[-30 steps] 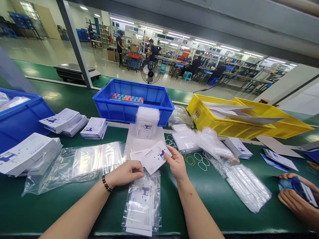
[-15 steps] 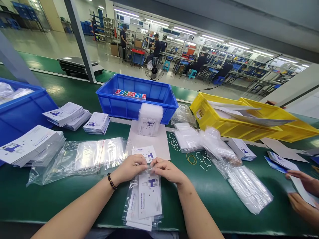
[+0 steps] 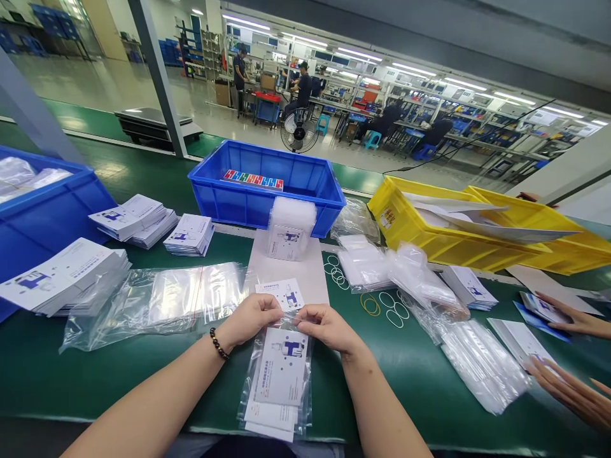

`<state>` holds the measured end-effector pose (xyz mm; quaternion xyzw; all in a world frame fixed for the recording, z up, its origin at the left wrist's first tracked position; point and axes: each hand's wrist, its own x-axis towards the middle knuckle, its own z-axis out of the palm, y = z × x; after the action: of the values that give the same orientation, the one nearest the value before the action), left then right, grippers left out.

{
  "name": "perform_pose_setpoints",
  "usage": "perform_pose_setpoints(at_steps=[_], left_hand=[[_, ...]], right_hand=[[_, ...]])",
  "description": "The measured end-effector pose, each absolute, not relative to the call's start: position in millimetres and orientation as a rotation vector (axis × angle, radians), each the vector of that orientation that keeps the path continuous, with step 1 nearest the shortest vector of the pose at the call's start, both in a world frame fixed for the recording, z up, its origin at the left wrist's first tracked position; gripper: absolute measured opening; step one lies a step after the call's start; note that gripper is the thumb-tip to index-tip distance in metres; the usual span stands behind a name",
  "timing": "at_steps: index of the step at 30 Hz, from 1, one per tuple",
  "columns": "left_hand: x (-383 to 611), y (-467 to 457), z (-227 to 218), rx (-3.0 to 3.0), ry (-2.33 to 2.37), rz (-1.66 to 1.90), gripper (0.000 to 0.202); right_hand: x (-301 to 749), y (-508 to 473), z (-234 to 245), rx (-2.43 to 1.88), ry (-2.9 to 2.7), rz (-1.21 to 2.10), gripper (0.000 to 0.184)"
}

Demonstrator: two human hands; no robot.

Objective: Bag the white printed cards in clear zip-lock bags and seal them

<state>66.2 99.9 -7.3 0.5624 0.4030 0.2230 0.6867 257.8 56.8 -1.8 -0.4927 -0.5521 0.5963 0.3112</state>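
My left hand point(image 3: 259, 320) and my right hand point(image 3: 325, 326) pinch the top edge of a clear plastic bag point(image 3: 307, 366), one at each side. Inside the bag lies a white printed booklet point(image 3: 282, 362) with a purple picture. Below it, other bagged booklets point(image 3: 270, 418) lie on the green table, partly covered. Just beyond my fingers another white booklet point(image 3: 292, 294) rests on a grey card sheet point(image 3: 311, 270). A clear bag of flat sleeves point(image 3: 179, 296) lies left of my left hand.
Booklet stacks point(image 3: 189, 234) stand at the left by a blue bin point(image 3: 48, 216). Another blue bin point(image 3: 267, 203) and yellow bins point(image 3: 458, 245) line the back. Rubber bands point(image 3: 370, 304) and packs of plastic bags point(image 3: 482, 362) lie right. A co-worker's hands point(image 3: 568, 381) handle booklets at far right.
My hands have spread slightly apart along the bag's top edge, and the booklet sits a little higher. The co-worker's hands have moved onto booklets on the table.
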Motion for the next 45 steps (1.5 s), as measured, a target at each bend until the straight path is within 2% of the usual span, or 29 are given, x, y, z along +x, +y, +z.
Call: perform_pose_setpoints(at_steps=[4,8,12,16,27,32,36,40,45], left_hand=[[68,96,-8,1.328,0.891,0.564,0.028],[65,96,-3,1.401,0.87,0.485,0.021],[63,99,3,1.489,0.909,0.409,0.016],[63,99,3,1.531,0.943,0.419,0.015],[65,97,1,1.514,0.931,0.415,0.013],[57,102,10,1.685,0.873,0.308,0.017],[41,117,14,1.974,1.254,0.256,0.024],[33,127,4,2.137,1.625,-0.019,0.023],[32,131,-3,2.136,1.639,-0.035,0.023]], right_hand=[[261,56,1,-1.204,-1.528,1.691,0.024],[259,56,-1,-1.22,-1.471,1.697,0.022],[253,57,-7,-1.185,-1.318,1.714,0.044],[245,57,-12,-1.282,-1.295,1.654,0.025],[229,52,-12,-1.356,-1.514,1.276,0.019],[228,51,-9,-1.374,-1.663,1.217,0.015],[229,52,-10,-1.463,-1.863,1.018,0.003],[230,54,-18,-1.579,-1.876,0.738,0.022],[231,56,-28,-1.585,-1.829,0.728,0.027]])
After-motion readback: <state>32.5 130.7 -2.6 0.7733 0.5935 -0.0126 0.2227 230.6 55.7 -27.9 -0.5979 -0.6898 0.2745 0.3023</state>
